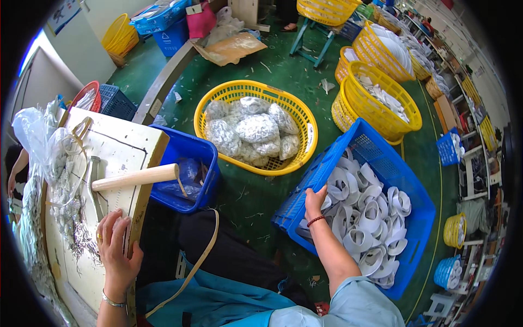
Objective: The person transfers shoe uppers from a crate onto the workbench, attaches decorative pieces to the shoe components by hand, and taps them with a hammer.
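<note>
My left hand [117,255] lies on the pale worktable [117,139], fingers stretched out, with a ring on one finger and a bracelet at the wrist. Just beyond its fingertips is a hammer [136,177] with a pale wooden handle and a metal head. Tangled silvery strands [68,204] lie beside it on the tabletop. My right hand [316,203] grips the near left rim of a blue plastic crate [406,245], which stands tilted. Many curled white pieces [359,240], like collars or cuffs, fill that crate. Part of the fingers is hidden behind the rim.
A yellow basket [218,94] of bagged silvery pieces stands on the green floor ahead. Between it and the table is a blue bin [210,188]. More yellow baskets [406,103] are stacked at the right. A flattened cardboard piece [231,49] lies farther off.
</note>
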The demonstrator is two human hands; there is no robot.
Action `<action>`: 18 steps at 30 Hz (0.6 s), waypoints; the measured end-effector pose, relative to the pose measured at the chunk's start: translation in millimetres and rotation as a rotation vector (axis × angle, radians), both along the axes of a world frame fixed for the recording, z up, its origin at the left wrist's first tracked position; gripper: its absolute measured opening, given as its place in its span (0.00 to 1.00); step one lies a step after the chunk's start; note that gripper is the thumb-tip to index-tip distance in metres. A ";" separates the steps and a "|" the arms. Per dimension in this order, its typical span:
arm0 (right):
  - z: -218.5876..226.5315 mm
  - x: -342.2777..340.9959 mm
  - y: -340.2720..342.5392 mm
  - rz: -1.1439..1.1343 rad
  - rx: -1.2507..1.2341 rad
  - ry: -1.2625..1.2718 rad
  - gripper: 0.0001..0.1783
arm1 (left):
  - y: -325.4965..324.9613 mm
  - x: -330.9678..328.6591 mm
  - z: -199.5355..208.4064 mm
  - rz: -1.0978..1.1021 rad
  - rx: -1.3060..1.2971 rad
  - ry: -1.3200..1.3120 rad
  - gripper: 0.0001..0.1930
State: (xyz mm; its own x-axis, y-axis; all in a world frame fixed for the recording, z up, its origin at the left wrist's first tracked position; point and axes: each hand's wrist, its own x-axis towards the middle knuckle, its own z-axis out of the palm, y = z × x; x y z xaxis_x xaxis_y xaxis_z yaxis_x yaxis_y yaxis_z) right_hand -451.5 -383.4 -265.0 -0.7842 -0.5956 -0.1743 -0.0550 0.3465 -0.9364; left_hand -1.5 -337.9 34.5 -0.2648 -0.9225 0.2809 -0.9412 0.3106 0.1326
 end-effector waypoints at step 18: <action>-47.6 41.8 -134.2 -0.233 -0.141 0.162 0.38 | -3.4 0.8 -2.1 0.000 0.067 0.069 0.26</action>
State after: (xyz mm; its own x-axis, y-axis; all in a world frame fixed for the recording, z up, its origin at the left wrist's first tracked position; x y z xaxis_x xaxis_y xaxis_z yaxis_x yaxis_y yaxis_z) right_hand -409.6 -517.6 -312.7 -0.9134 -0.4056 0.0356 -0.1419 0.2351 -0.9616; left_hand -0.7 -341.3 32.4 -0.2473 -0.9398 0.2358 -0.9290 0.2991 0.2180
